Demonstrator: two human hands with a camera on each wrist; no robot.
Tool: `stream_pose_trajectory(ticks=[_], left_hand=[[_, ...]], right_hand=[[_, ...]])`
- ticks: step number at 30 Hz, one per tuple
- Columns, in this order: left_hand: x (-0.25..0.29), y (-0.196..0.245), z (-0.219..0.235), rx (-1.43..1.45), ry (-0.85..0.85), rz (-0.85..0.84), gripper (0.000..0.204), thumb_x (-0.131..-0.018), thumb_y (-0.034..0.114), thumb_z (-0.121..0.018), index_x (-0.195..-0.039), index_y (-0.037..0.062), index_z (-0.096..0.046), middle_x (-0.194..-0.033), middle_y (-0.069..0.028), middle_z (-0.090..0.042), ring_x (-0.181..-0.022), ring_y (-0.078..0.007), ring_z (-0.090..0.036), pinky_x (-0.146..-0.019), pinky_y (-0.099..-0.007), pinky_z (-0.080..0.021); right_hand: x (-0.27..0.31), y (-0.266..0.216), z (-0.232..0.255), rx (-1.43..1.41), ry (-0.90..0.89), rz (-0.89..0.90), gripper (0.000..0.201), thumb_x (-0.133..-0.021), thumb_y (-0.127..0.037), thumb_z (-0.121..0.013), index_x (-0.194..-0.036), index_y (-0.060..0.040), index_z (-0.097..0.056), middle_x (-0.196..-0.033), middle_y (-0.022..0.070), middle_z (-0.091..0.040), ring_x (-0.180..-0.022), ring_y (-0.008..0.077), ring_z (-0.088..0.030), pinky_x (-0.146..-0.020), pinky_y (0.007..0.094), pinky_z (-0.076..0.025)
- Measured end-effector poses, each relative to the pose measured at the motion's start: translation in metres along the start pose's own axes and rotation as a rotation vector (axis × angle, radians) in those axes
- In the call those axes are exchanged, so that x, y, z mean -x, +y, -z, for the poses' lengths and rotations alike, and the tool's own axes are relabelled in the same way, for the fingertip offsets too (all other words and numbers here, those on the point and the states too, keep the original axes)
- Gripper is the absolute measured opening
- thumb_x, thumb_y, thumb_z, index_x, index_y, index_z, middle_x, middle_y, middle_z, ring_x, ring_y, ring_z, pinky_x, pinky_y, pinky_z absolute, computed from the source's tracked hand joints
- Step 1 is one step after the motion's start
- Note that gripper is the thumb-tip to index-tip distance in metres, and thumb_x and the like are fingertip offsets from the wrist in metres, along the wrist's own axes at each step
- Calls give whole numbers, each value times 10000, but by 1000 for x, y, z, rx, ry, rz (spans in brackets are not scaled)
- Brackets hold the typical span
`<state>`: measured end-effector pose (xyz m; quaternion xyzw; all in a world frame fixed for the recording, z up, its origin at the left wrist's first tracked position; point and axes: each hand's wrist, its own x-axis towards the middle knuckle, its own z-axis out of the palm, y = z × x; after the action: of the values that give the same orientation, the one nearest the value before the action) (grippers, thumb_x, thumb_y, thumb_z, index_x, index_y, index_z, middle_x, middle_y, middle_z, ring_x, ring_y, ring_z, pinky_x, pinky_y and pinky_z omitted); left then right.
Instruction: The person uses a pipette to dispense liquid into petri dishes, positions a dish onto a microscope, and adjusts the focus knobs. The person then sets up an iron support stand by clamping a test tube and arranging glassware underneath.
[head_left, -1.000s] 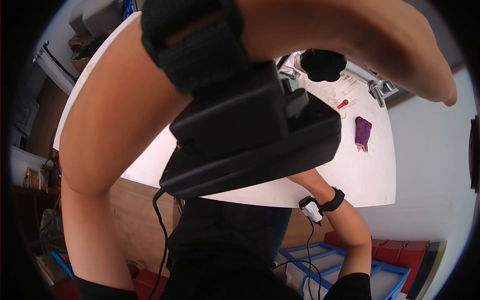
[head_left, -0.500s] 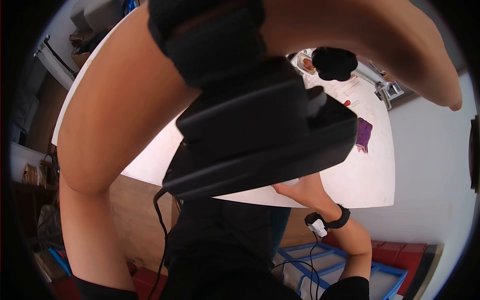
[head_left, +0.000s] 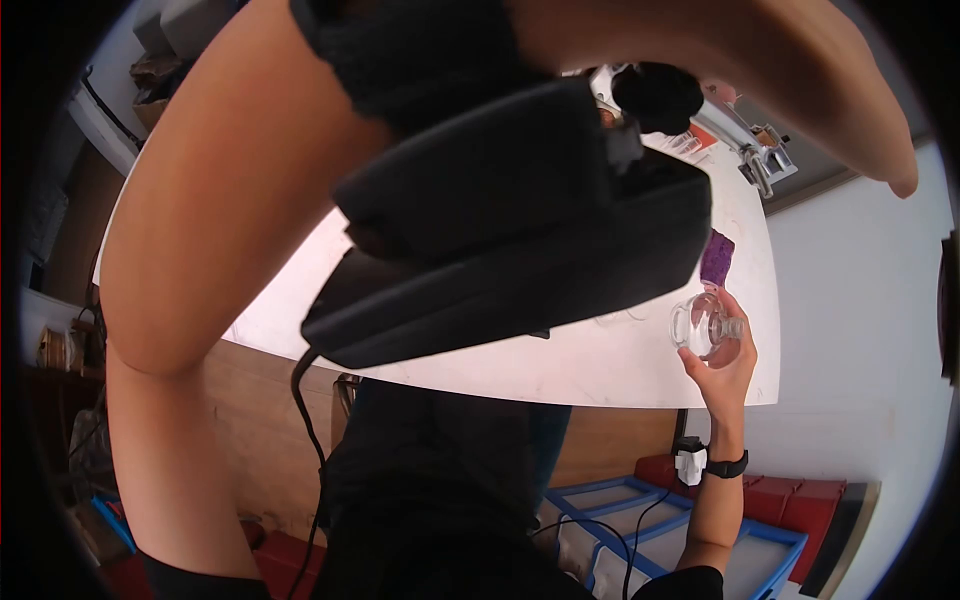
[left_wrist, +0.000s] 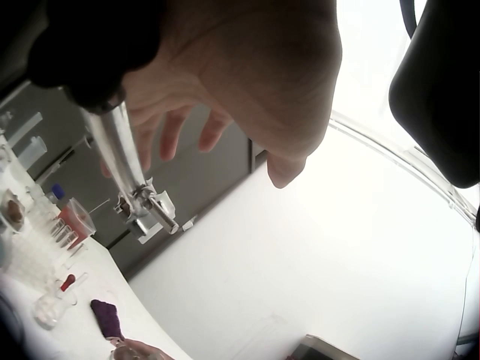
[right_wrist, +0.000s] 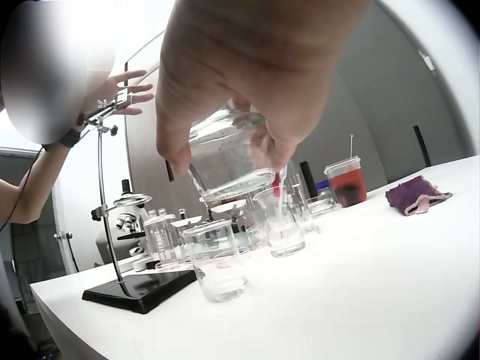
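Observation:
In the head view my right hand (head_left: 728, 375) grips a clear rounded glass bottle (head_left: 708, 328) over the right side of the table. The right wrist view shows that bottle (right_wrist: 232, 154) between thumb and fingers, above and just behind a clear glass beaker (right_wrist: 217, 262). Liquid shows low in the bottle. Up high, my left hand (right_wrist: 124, 94) has its fingers spread beside a metal clamp (right_wrist: 105, 112) on a stand with a black base (right_wrist: 139, 290). In the left wrist view the left hand (left_wrist: 247, 82) has extended fingers, and the clamp's rod (left_wrist: 116, 146) passes below them.
A purple cloth (right_wrist: 415, 196) lies on the white table (right_wrist: 375, 285). Farther back stand a second beaker (right_wrist: 285, 232), a red-filled tub (right_wrist: 347, 184), a microscope (right_wrist: 130, 216) and other glassware. A black wrist-camera housing (head_left: 510, 220) blocks much of the head view.
My right hand has come out from behind the black camera housing and moved right, near the purple cloth, with the glass bottle in its grip. The left arm stays raised, barely shifted.

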<state>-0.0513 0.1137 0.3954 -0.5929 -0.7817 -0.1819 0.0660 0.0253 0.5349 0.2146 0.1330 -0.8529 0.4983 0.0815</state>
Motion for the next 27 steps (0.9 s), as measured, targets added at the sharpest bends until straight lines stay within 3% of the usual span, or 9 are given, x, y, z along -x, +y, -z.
stream_pose_trajectory(ticks=[9, 15, 27], left_hand=[[-15, 5, -5, -10, 1, -45, 416, -938, 201, -545, -1280, -24, -471, -1226, -198, -533, -1175, -303, -520, -985, -396, -415], [-3, 3, 21, -16, 0, -85, 426, -939, 193, -545, -1299, -22, -466, -1255, -195, -530, -1201, -303, -515, -1002, -397, -413], [-4, 7, 24, -16, -16, -149, 449, -943, 178, -546, -1337, -18, -454, -1314, -189, -526, -1253, -302, -507, -1036, -399, -409]], right_hand=[[6, 70, 7, -34, -31, -148, 785, -645, 94, -745, -1353, 69, -405, -1252, 132, -510, -1158, 198, -512, -1041, 326, -386], [-2, 56, -16, -78, -60, -178, 777, -652, 84, -759, -1348, 47, -417, -1209, 118, -525, -1142, 182, -518, -1033, 312, -393], [5, 69, -16, -53, -64, -145, 754, -659, 81, -763, -1336, 23, -436, -1229, 105, -502, -1147, 177, -503, -1023, 305, -398]])
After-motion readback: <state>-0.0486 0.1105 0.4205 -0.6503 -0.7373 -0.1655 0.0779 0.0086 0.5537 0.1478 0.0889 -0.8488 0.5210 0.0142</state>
